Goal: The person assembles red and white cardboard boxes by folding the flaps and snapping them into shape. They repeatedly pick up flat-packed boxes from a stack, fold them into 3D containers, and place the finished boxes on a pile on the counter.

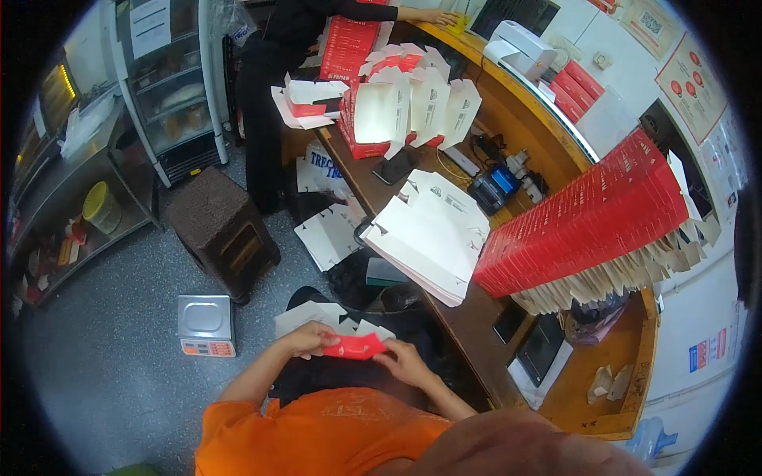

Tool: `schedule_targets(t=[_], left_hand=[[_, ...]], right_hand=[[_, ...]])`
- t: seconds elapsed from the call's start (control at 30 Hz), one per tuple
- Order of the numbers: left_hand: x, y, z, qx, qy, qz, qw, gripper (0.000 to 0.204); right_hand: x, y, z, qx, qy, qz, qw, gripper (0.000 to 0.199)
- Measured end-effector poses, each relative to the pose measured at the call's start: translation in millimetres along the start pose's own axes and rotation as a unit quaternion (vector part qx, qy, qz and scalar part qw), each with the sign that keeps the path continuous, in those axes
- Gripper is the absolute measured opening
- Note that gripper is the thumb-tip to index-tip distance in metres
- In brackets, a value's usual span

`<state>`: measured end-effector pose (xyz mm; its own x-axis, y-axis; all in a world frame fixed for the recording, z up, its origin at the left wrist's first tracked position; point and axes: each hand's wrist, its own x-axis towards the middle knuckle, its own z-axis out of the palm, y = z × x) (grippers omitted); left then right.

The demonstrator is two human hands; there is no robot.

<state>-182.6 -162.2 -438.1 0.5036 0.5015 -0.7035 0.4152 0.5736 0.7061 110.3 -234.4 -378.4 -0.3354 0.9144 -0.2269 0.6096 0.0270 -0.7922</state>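
Over my lap lies a partly folded cardboard box [355, 347], white inside with a red outer side panel. My left hand [308, 339] pinches its left end, thumb on the red panel. At the other end, my right hand [403, 363] has its fingers closed on the box's right corner. White flaps stand up on the far side of the box. On the counter just ahead and to the right sits a pile of flat white box blanks [432, 230]. A tall leaning stack of red blanks [587, 222] stands further right.
Folded boxes [381, 119] crowd the counter's far end near a black phone [394, 166] and a blue device [494, 189]. Another person's hand [435, 17] reaches in at the top. A brown stool [218, 226] and a scale [205, 325] stand on the left floor.
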Motion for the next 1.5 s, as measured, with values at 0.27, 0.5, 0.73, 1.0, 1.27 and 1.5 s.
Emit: schedule_targets(t=[0.27,0.5,0.73,1.0,1.27,1.5], left_hand=[[63.2,-35.8,57.8,-0.047,0.176,0.262,0.948,0.034],[29.7,7.7,63.6,0.072,0.273,0.297,0.912,0.038],[-2.1,46.5,91.5,0.313,0.337,0.436,0.774,0.054],[2.4,37.3,90.3,0.223,0.358,0.443,0.791,0.082],[-34.8,49.5,75.3,0.349,0.176,0.446,0.805,0.068],[-62.4,57.9,48.5,0.302,0.059,0.431,0.848,0.075]], right_hand=[[11.6,-18.9,22.2,-0.197,0.070,-0.166,0.964,0.018],[33.0,15.6,34.0,-0.082,0.163,-0.105,0.978,0.014],[44.0,16.3,36.9,0.127,0.199,0.019,0.971,0.023],[41.4,11.8,10.9,0.106,0.107,-0.018,0.989,0.035],[54.8,10.0,-24.7,0.336,-0.026,0.113,0.935,0.030],[52.8,10.7,-0.3,0.169,0.020,0.027,0.985,0.014]])
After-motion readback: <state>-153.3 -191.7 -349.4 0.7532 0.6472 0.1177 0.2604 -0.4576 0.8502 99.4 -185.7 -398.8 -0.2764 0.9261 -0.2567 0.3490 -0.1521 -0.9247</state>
